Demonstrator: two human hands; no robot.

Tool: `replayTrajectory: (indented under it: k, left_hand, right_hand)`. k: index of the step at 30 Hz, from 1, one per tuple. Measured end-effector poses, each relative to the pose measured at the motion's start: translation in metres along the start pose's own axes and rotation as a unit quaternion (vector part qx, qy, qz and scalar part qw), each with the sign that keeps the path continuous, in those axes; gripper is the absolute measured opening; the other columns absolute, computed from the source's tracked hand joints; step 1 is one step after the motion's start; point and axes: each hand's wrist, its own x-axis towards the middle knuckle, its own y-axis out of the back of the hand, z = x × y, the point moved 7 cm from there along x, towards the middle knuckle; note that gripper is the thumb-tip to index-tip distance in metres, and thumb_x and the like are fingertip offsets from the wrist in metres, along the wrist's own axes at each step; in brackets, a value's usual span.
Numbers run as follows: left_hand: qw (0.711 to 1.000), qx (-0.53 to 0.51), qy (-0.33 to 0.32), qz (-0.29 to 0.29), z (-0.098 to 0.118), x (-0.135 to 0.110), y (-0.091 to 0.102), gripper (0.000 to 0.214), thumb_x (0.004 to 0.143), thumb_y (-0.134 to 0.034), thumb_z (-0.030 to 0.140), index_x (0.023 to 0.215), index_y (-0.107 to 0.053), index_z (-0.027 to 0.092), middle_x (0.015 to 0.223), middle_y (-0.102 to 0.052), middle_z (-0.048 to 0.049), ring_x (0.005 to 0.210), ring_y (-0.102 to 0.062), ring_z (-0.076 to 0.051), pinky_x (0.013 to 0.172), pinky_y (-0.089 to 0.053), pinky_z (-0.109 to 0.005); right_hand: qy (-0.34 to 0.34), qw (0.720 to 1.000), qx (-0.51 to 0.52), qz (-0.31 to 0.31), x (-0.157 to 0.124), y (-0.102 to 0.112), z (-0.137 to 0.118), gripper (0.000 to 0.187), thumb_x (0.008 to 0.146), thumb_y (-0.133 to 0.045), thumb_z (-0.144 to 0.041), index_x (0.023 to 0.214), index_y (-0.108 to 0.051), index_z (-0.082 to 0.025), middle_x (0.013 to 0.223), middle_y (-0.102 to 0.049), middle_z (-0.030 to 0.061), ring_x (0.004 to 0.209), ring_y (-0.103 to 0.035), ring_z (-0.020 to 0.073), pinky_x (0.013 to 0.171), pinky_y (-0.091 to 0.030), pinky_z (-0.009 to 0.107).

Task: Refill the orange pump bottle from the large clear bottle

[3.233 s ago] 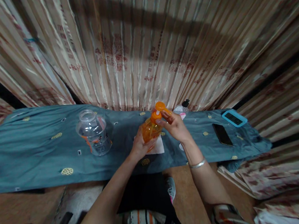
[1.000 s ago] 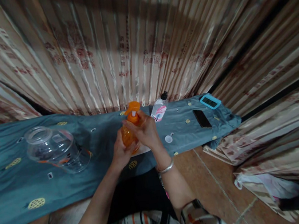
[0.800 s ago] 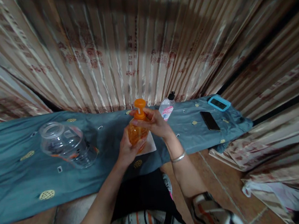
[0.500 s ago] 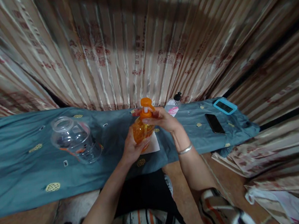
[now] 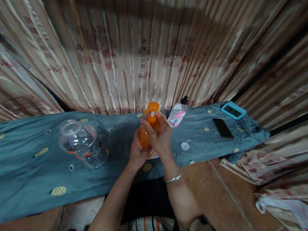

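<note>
An orange pump bottle (image 5: 143, 136) is held between my two hands, its pump head standing upright. My left hand (image 5: 137, 150) wraps round the bottle's body from the left and below. Round the orange collar beneath the spout, the fingers of my right hand (image 5: 160, 135) are closed. The spout points to the left. Part of a white sheet (image 5: 154, 155) shows under the bottle; my right hand and the bottle hide the rest. To the right of my hands stands a clear bottle with a pink label and black pump (image 5: 178, 115).
A large clear plastic jar (image 5: 85, 143) stands left on the blue-green cloth (image 5: 22, 174). At the right lie a small white disc (image 5: 185, 146), a dark phone (image 5: 223, 128) and a light-blue digital clock (image 5: 233, 110). Curtains (image 5: 124, 59) hang behind the table and along the right.
My right hand has turned round the collar, and its forearm has swung left. The spout has turned from right to left. The clear bottle and white disc have come into view.
</note>
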Motion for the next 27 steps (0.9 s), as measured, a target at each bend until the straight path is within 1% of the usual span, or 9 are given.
replayTrajectory:
  k: [3, 5, 7, 10, 14, 19, 21, 23, 27]
  left_hand:
    - [1.000, -0.011, -0.012, -0.002, 0.003, -0.001, -0.001, 0.066, 0.078, -0.075, 0.048, 0.133, -0.049, 0.022, 0.126, -0.068, -0.0111, 0.115, -0.068, -0.029, 0.102, -0.053, -0.046]
    - [1.000, -0.010, -0.012, -0.006, 0.003, -0.001, -0.002, 0.063, 0.079, -0.075, 0.046, 0.132, -0.050, 0.022, 0.126, -0.068, -0.0105, 0.115, -0.067, -0.028, 0.104, -0.052, -0.046]
    - [1.000, -0.005, -0.003, -0.011, 0.002, -0.002, -0.003, 0.062, 0.079, -0.076, 0.044, 0.132, -0.051, 0.022, 0.124, -0.069, -0.0100, 0.114, -0.068, -0.027, 0.103, -0.052, -0.045]
    - [1.000, -0.008, 0.009, -0.006, 0.000, -0.002, -0.003, 0.063, 0.078, -0.077, 0.042, 0.132, -0.051, 0.023, 0.123, -0.069, -0.0092, 0.111, -0.069, -0.026, 0.102, -0.053, -0.044]
    - [1.000, -0.012, 0.007, -0.002, 0.001, -0.002, -0.003, 0.062, 0.078, -0.077, 0.042, 0.132, -0.050, 0.024, 0.124, -0.069, -0.0080, 0.111, -0.069, -0.025, 0.101, -0.053, -0.042]
    - [1.000, -0.019, 0.012, -0.001, 0.002, -0.002, -0.004, 0.062, 0.078, -0.078, 0.043, 0.130, -0.050, 0.024, 0.123, -0.069, -0.0094, 0.111, -0.068, -0.025, 0.100, -0.053, -0.043]
    - [1.000, -0.020, 0.016, 0.003, 0.002, -0.002, -0.004, 0.061, 0.078, -0.078, 0.045, 0.128, -0.051, 0.024, 0.122, -0.069, -0.0092, 0.109, -0.069, -0.026, 0.099, -0.053, -0.043]
    - [1.000, -0.022, 0.012, 0.003, 0.001, -0.002, -0.004, 0.060, 0.077, -0.078, 0.045, 0.128, -0.052, 0.024, 0.122, -0.070, -0.0091, 0.109, -0.069, -0.026, 0.099, -0.054, -0.044]
    - [0.999, -0.032, 0.006, -0.009, 0.000, -0.001, -0.005, 0.063, 0.077, -0.078, 0.040, 0.131, -0.050, 0.025, 0.123, -0.069, -0.0090, 0.109, -0.070, -0.025, 0.100, -0.054, -0.044]
  right_hand:
    - [-0.034, 0.997, 0.062, -0.010, 0.004, 0.017, 0.006, 0.042, 0.083, -0.073, -0.051, 0.113, -0.063, -0.024, 0.115, -0.070, 0.0092, 0.115, -0.065, 0.0280, 0.106, -0.049, 0.047]
    - [-0.031, 0.987, 0.128, -0.088, 0.009, 0.020, 0.007, 0.043, 0.084, -0.073, -0.051, 0.115, -0.063, -0.024, 0.118, -0.070, 0.0073, 0.112, -0.066, 0.0254, 0.104, -0.049, 0.043]
    - [-0.028, 0.968, 0.173, -0.178, 0.016, 0.019, 0.009, 0.038, 0.085, -0.071, -0.052, 0.111, -0.066, -0.025, 0.111, -0.071, 0.0046, 0.106, -0.067, 0.0236, 0.100, -0.051, 0.040]
    - [-0.029, 0.952, 0.190, -0.240, 0.025, 0.017, 0.014, 0.035, 0.080, -0.075, -0.054, 0.100, -0.069, -0.026, 0.097, -0.073, 0.0016, 0.095, -0.068, 0.0219, 0.091, -0.055, 0.037]
    - [-0.024, 0.964, 0.185, -0.188, 0.026, 0.015, 0.017, 0.033, 0.078, -0.078, -0.051, 0.097, -0.070, -0.025, 0.100, -0.074, 0.0016, 0.096, -0.068, 0.0208, 0.094, -0.053, 0.036]
    - [-0.021, 0.992, 0.120, -0.030, 0.008, 0.019, 0.016, 0.034, 0.079, -0.078, -0.042, 0.106, -0.069, -0.023, 0.109, -0.073, 0.0060, 0.108, -0.067, 0.0241, 0.105, -0.048, 0.042]
    - [-0.025, 0.996, 0.091, 0.006, 0.002, 0.022, 0.012, 0.034, 0.080, -0.076, -0.044, 0.106, -0.068, -0.022, 0.107, -0.073, 0.0071, 0.107, -0.068, 0.0248, 0.103, -0.050, 0.043]
    - [-0.029, 0.997, 0.076, -0.010, 0.002, 0.023, 0.008, 0.039, 0.081, -0.076, -0.045, 0.110, -0.067, -0.022, 0.108, -0.074, 0.0071, 0.105, -0.069, 0.0242, 0.101, -0.052, 0.041]
    - [0.020, 0.992, 0.077, -0.099, 0.015, 0.032, -0.006, 0.054, 0.082, -0.077, -0.047, 0.129, -0.061, -0.025, 0.129, -0.070, 0.0074, 0.122, -0.065, 0.0234, 0.107, -0.050, 0.039]
